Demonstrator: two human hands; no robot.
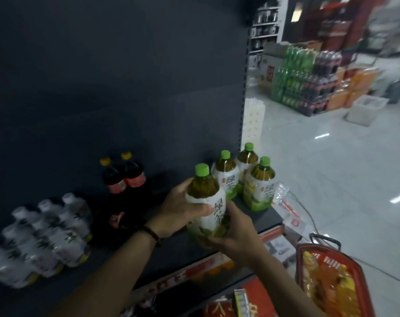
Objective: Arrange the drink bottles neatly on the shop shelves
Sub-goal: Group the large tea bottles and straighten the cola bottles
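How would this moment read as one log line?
left hand: grips green tea bottle | right hand: grips its lower part | bottle: at shelf front, left of three standing green tea bottles

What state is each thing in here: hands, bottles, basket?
held bottle: capped, near upright, in both hands
left hand: grips held bottle's shoulder
right hand: grips held bottle's lower part
green tea bottles: three, capped, upright at shelf's right end
dark bottles: two, capped, upright
clear bottles: capped, upright in rows, blurred
basket: holds orange packs
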